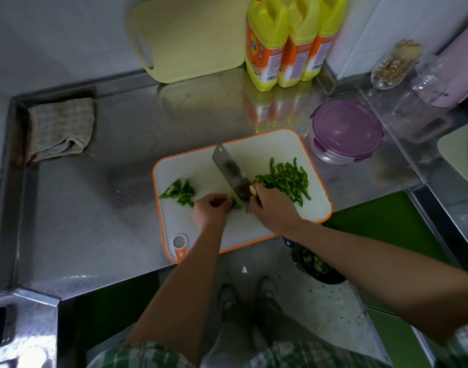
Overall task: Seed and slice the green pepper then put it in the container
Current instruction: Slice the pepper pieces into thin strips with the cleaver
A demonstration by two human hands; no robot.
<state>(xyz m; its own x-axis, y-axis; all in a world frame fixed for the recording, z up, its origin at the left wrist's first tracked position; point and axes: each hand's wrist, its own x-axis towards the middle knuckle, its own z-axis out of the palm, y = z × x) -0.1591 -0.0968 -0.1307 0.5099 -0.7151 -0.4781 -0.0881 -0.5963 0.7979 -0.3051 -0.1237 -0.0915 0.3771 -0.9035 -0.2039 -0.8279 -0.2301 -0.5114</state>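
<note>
- The pepper piece (235, 203) I'm cutting lies at the near middle of the cutting board (256, 147). My left hand (211, 210) is curled over it, fingertips tucked back so the blade has knuckles to run against and not nails.
- My right hand (274, 208) is wrapped tight round the handle of the cleaver (230, 171), right up by the blade for control. The blade slants away from me, its heel down beside the piece.
- Finished strips (286, 179) are heaped on the board's right side, beyond the knife, so they are out of the cut and close to the container (347, 131). It stands on the counter (116, 144) just off the board's far right corner with its purple lid on, so nothing is in it yet, I'd say.
- Uncut pieces (181, 193) wait on the left, within my holding hand's reach.
- Down by my feet a dark bin (319, 265) shows green bits, probably the seeds and core, though my arm hides much of it.
- Counted: one cleaver, one container, one heap of strips, one piece under my hand and about three waiting, though they overlap too much to be sure.
- Further out: three yellow bottles (267, 43) at the wall, one yellow board (190, 35) leaning beside them and one folded cloth (61, 128) in the left corner.
</note>
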